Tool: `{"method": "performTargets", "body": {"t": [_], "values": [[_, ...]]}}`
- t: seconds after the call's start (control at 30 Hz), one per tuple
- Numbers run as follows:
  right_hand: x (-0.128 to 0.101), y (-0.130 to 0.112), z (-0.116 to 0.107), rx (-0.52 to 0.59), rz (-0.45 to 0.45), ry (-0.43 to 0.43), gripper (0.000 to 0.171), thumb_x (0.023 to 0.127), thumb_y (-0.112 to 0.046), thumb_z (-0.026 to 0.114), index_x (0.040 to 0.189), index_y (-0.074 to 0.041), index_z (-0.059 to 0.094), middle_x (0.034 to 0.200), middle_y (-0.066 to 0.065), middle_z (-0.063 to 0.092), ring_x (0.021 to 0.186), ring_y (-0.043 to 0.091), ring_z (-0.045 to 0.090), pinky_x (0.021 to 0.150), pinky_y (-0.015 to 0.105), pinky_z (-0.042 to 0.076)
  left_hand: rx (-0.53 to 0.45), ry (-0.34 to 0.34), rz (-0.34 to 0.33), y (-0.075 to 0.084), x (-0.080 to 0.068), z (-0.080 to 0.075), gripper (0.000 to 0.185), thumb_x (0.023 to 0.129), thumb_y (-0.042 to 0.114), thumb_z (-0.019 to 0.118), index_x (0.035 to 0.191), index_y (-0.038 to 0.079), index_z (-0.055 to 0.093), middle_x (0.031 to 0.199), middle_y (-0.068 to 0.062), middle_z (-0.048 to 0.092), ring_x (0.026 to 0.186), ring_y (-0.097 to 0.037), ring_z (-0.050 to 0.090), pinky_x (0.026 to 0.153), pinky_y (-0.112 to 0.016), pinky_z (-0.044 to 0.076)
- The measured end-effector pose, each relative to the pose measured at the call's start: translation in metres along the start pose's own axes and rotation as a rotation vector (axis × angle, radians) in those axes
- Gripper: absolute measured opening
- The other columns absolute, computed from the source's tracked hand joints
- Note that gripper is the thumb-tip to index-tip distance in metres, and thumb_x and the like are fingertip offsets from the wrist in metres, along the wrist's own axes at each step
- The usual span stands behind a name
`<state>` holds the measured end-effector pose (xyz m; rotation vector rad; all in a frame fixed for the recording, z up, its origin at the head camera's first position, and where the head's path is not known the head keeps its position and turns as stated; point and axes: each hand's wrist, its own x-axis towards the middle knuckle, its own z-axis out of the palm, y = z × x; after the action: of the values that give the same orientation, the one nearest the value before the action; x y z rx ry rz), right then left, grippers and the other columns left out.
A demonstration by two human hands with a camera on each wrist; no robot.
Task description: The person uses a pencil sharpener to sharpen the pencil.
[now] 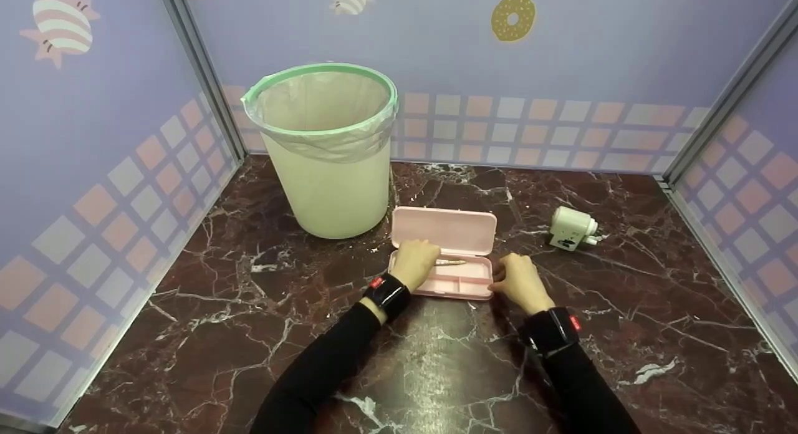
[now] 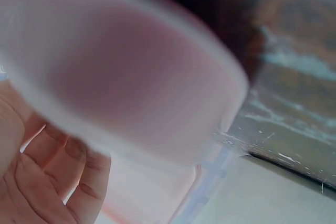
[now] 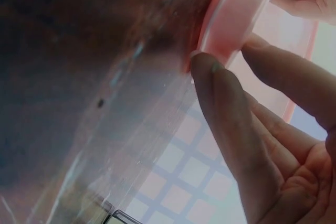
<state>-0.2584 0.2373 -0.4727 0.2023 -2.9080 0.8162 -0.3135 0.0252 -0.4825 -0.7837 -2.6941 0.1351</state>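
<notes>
A pink pencil case (image 1: 475, 270) lies on the table with its lid (image 1: 444, 230) raised at the back. Inside its divided tray is a slim gold pen-like stick (image 1: 454, 262). My left hand (image 1: 416, 264) reaches over the left part of the tray and covers that end of the stick. In the left wrist view its fingers (image 2: 90, 184) bend past the blurred case wall; whether they hold the stick is hidden. At the case's right end, my right hand (image 1: 520, 281) grips the edge between thumb and finger, seen up close on the pink end wall (image 3: 223, 35).
A pale bin (image 1: 336, 191) with a green rim and plastic liner stands behind and left of the case. To the right sits a small light green crank pencil sharpener (image 1: 570, 228). Patterned panels (image 1: 592, 66) enclose the marbled table (image 1: 218, 359) on the back and sides.
</notes>
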Motion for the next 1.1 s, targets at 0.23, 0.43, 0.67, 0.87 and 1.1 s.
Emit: {"method": "performTargets", "body": {"t": [0.23, 0.43, 0.67, 0.87, 1.1], "values": [[0.0, 0.0, -0.003, 0.006, -0.009, 0.011, 0.02, 0.068, -0.002, 0.081, 0.084, 0.006, 0.073, 0.078, 0.019, 0.075, 0.076, 0.035, 0.073, 0.076, 0.048, 0.056, -0.004, -0.033, 0.034, -0.002, -0.001, 0.0, 0.012, 0.083, 0.008, 0.067, 0.079, 0.016, 0.074, 0.074, 0.001, 0.072, 0.066, -0.016, 0.068, 0.057, -0.031, 0.056], [0.001, 0.005, -0.016, 0.016, -0.03, 0.057, 0.02, 0.072, -0.003, 0.08, 0.089, 0.005, 0.073, 0.082, 0.021, 0.075, 0.078, 0.036, 0.073, 0.077, 0.051, 0.056, -0.055, 0.016, 0.023, -0.004, -0.004, -0.003, 0.012, 0.082, 0.008, 0.066, 0.076, 0.015, 0.073, 0.073, 0.0, 0.072, 0.066, -0.018, 0.069, 0.056, -0.032, 0.056], [0.007, 0.016, -0.043, -0.068, -0.018, 0.17, 0.022, 0.075, -0.004, 0.077, 0.095, 0.003, 0.072, 0.086, 0.021, 0.074, 0.078, 0.037, 0.071, 0.073, 0.053, 0.054, -0.087, 0.069, -0.025, -0.006, -0.008, -0.015, 0.01, 0.084, 0.008, 0.063, 0.08, 0.012, 0.071, 0.079, -0.003, 0.073, 0.068, -0.023, 0.07, 0.055, -0.034, 0.056], [0.019, 0.037, -0.06, -0.18, -0.018, 0.347, 0.037, 0.077, -0.003, 0.075, 0.111, 0.005, 0.064, 0.101, 0.029, 0.066, 0.099, 0.049, 0.061, 0.086, 0.059, 0.049, -0.115, 0.082, -0.049, -0.007, -0.013, -0.026, 0.002, 0.085, 0.011, 0.064, 0.083, 0.011, 0.065, 0.082, -0.002, 0.071, 0.07, -0.023, 0.07, 0.058, -0.033, 0.056], [0.037, 0.07, -0.068, -0.198, -0.024, 0.414, 0.056, 0.075, 0.005, 0.076, 0.127, 0.008, 0.055, 0.128, 0.034, 0.053, 0.124, 0.051, 0.046, 0.101, 0.065, 0.039, -0.165, 0.155, -0.065, -0.013, -0.021, -0.036, 0.005, 0.085, 0.013, 0.064, 0.086, 0.008, 0.064, 0.084, -0.004, 0.069, 0.07, -0.025, 0.07, 0.058, -0.034, 0.056]]}}
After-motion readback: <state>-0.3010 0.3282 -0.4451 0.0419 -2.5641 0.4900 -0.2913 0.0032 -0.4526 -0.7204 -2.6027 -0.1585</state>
